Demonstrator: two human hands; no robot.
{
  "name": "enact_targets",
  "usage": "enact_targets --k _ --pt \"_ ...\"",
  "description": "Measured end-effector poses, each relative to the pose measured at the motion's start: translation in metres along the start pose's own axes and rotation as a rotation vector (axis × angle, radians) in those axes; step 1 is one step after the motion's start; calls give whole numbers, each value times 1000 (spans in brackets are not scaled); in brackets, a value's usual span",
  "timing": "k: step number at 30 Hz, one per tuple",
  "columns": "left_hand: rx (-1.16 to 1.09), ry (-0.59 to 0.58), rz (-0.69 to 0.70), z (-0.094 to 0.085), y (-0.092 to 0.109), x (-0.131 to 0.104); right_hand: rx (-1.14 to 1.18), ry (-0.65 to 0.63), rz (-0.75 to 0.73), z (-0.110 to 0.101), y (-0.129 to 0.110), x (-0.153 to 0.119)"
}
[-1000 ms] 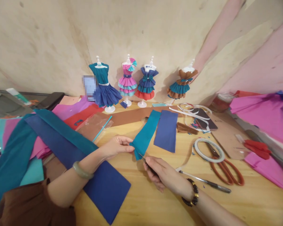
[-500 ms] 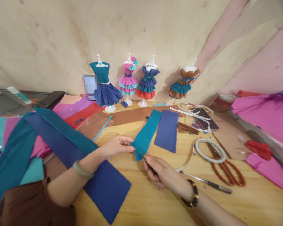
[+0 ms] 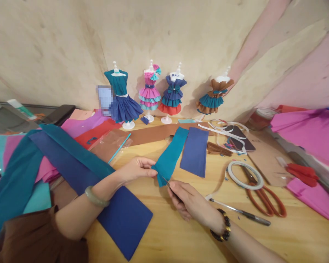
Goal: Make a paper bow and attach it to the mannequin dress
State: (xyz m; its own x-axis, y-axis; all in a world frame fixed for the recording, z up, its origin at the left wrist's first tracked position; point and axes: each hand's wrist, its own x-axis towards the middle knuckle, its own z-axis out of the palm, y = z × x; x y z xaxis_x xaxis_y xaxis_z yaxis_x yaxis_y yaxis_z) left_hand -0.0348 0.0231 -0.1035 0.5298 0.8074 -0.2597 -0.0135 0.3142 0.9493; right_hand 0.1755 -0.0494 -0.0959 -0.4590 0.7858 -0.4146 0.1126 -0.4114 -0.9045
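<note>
On the wooden surface (image 3: 181,241), a teal strip (image 3: 172,151) is laid just beside a blue piece (image 3: 194,151), its near end pinched by the left hand (image 3: 140,169). A slim pointed tool (image 3: 166,180) is gripped in the right hand (image 3: 190,201); the strip is probably best kept taut there.
</note>
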Motion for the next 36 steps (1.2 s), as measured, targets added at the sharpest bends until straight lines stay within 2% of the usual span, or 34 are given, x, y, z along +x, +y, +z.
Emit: enact_targets --k 6,21,31,36 --pt "16 -8 5 0 0 0 -9 22 -25 1 -2 -1" --pt "-70 10 5 0 -1 -1 36 -20 25 2 -3 -1" --pt "4 -43 11 0 -1 1 28 -6 -1 5 -4 1" --pt "38 -2 -2 -2 -4 1 31 6 6 8 -7 1"
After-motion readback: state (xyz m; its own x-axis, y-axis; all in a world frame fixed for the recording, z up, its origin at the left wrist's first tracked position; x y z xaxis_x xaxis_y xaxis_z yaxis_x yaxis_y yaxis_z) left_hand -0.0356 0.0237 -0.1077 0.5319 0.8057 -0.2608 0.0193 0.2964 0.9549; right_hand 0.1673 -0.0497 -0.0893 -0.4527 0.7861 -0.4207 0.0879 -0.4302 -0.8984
